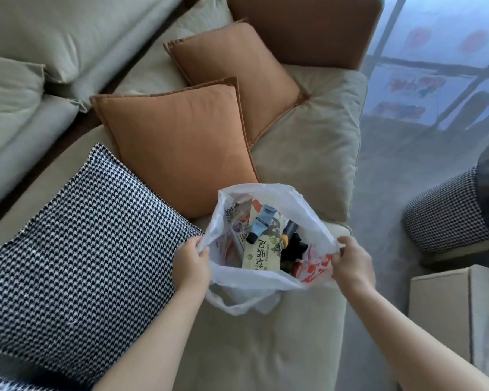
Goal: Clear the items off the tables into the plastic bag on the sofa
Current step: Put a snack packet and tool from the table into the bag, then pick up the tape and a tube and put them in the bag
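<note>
A white plastic bag (254, 283) stands on the beige sofa seat (237, 348), its mouth held wide. My left hand (192, 262) pinches the bag's left rim and my right hand (350, 263) pinches its right rim. Inside lie several items: a pale green carton with printed characters (261, 252), a light blue tube with a black cap (261, 225), dark bottles (292, 245) and red-printed packaging (315, 268). One bag handle droops over the front of the seat.
A black-and-white houndstooth cushion (76, 263) lies left of the bag, with two orange cushions (181, 148) behind it. A houndstooth stool (446, 213) and a pale table or box edge (446, 306) are at the right, on grey carpet.
</note>
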Demonstrator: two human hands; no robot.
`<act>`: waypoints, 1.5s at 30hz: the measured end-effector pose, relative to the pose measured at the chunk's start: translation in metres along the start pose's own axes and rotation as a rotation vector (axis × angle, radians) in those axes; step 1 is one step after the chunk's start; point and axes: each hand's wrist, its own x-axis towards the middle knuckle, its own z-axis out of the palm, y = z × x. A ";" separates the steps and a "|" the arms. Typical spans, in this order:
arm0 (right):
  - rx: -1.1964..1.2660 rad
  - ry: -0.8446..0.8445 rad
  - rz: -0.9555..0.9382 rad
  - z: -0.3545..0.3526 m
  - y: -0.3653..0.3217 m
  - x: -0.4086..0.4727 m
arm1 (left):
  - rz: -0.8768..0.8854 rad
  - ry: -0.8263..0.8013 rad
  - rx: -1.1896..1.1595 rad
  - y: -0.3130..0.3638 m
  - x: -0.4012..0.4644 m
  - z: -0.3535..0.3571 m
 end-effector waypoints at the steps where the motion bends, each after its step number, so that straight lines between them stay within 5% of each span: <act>1: -0.007 0.010 0.006 -0.007 0.002 -0.002 | 0.010 0.013 0.005 0.001 -0.002 -0.006; 8: -0.007 -0.156 0.003 -0.019 0.024 -0.023 | 0.013 -0.154 0.078 0.004 -0.039 -0.004; 12: 0.000 -0.181 -0.022 -0.028 0.050 -0.040 | 0.044 -0.121 0.159 0.020 -0.064 0.000; 17: -0.011 -0.186 -0.036 -0.057 0.100 -0.067 | 0.338 -0.119 0.240 0.056 -0.114 0.013; 23: -0.045 -0.135 -0.013 -0.102 0.188 -0.115 | 0.668 -0.427 0.354 0.095 -0.223 0.061; 45: 0.102 0.015 0.498 -0.195 0.559 -0.365 | 1.044 -0.973 0.873 0.085 -0.615 0.214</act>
